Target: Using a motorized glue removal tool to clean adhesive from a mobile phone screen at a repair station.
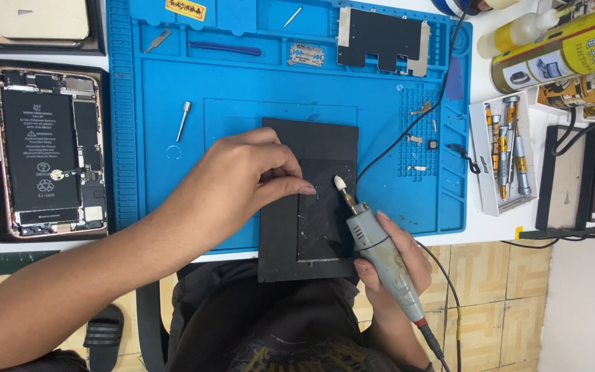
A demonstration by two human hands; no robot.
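your right hand (388, 256) wraps the grey rotary tool (380, 249) low right of centre, its white tip over a thin dark panel (325, 213). your left hand (239, 184) pins that panel, fingertips pressed together. it looks light, stiff and brittle: hold its edges. it lies on a black block (290, 234) overhanging the blue mat (173, 172); an opened phone (48, 153) sits far left.

A white counter (500, 231) runs across the upper part of the view, evenly lit. Below its front edge lies a floor (497, 289) of yellowish square tiles with a pale strip at right.
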